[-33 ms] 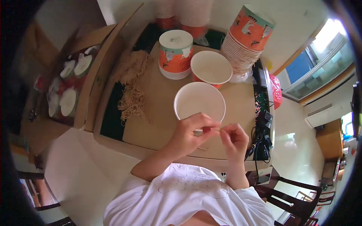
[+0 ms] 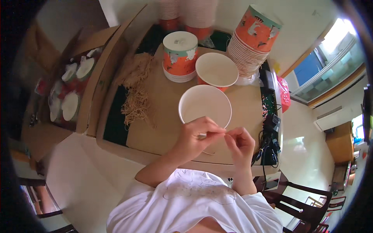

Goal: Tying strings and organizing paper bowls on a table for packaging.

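Cord, thin and tan (image 2: 209, 153), is held in front of the person's chest, its loose end seen below the left hand (image 2: 195, 136) and above the table edge. It is pinched at the left thumb and fingertips, which are pressed together. By the right hand (image 2: 242, 143) the same spot is met from the other side, thumb and forefinger closed on the strand, the other fingers curled. How the strand runs between the tips is too small to be made out.

The near rim of an open white-lined bucket (image 2: 204, 104) is partly covered by the left hand. Just behind it a second bucket (image 2: 217, 70) is placed, mouth up. Beside that, an upside-down stack (image 2: 180, 60) is seen, orange and green, and to the right a tall leaning stack (image 2: 250, 46). Tangled tan fibres (image 2: 136, 99) are spread at left over a cardboard sheet (image 2: 167, 124). Black cables (image 2: 266, 143) are bunched at the right edge. An open carton (image 2: 91, 101) is set at far left.
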Demonstrator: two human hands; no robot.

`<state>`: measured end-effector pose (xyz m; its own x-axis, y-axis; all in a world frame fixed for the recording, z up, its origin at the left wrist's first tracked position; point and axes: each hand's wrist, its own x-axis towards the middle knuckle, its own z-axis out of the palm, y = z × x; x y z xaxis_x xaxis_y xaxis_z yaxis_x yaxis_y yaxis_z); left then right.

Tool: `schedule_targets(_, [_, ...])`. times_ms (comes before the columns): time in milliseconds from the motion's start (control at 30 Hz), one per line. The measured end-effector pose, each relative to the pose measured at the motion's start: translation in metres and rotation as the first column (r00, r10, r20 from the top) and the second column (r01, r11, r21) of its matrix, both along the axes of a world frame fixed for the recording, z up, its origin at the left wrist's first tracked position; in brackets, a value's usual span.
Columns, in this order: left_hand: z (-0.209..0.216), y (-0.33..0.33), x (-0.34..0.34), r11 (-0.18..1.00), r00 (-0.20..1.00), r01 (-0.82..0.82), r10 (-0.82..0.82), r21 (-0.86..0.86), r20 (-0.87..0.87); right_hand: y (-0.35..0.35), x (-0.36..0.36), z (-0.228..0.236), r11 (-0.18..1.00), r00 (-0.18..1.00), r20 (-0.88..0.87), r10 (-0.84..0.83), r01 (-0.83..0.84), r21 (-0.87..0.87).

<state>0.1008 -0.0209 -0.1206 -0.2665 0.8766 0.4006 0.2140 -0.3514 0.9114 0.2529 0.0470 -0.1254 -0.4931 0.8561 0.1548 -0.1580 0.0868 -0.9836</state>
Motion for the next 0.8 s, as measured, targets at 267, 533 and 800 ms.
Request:
schedule_targets(267, [0.006, -0.005, 0.007, 0.98, 0.942, -0.198, 0.184, -0.024, -0.279, -0.003, -0.002, 0.0, 0.979, 0.987, 0.161, -0.023, -0.01, 0.202])
schedule_targets(533, [-0.009, -0.005, -0.003, 0.993, 0.86, -0.114, 0.102, 0.007, -0.5, 0.0, 0.008, -0.025, 0.996, 0.99, 0.125, -0.063, 0.056, 0.065])
schedule_targets(800, [-0.017, -0.003, -0.086, 0.977, 0.656, -0.133, -0.04, -0.167, -0.754, 0.022, 0.018, -0.038, 0.994, 0.996, -0.04, -0.08, 0.077, -0.073])
